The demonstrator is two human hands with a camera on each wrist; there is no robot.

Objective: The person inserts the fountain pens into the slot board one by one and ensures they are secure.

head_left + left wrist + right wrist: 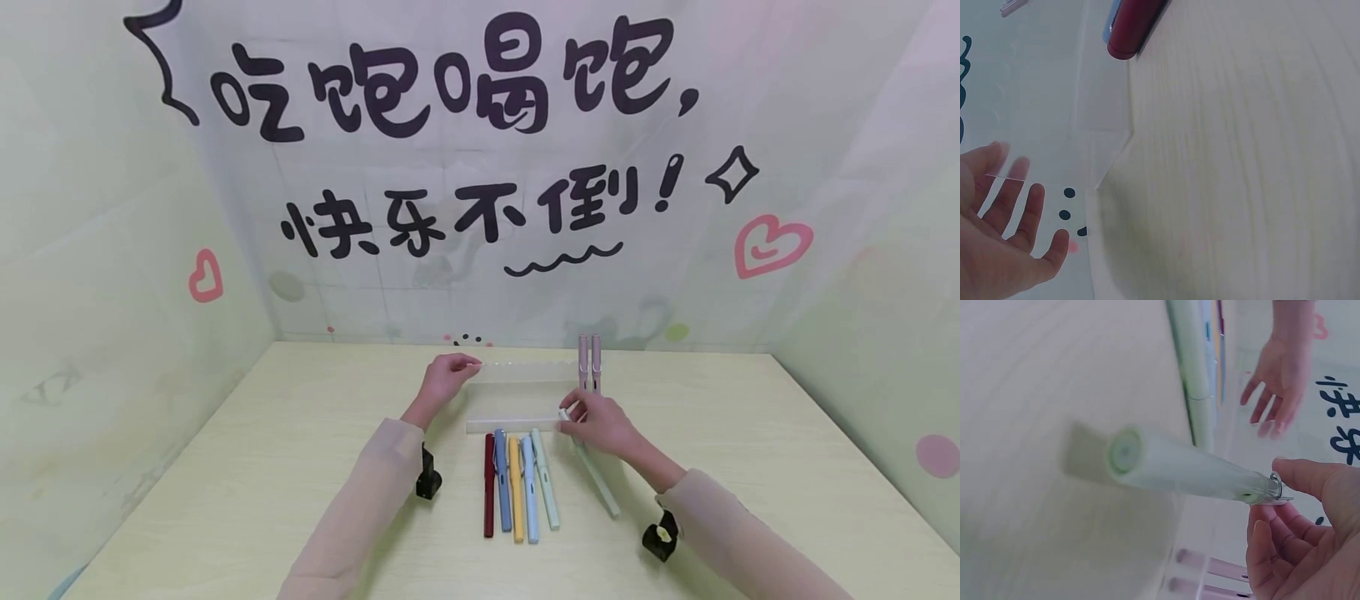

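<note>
My left hand [446, 379] pinches the left edge of a clear plastic pen rack [513, 425]. In the left wrist view its thumb and index finger show through the thin sheet [1041, 112]. Near the rack's right end, my right hand [602, 423] grips a pale green pen [598, 485] by its clip end. That pen slants down toward the table, its round end [1125, 452] facing the right wrist camera. Two mauve pens [589, 367] stand side by side at the rack's right end.
In front of the rack lies a row of pens: dark red [490, 487], blue [502, 483], yellow [516, 492], light blue [531, 492] and light green [547, 483]. A printed cloth backdrop [450, 300] rises behind the pale wooden table [247, 467].
</note>
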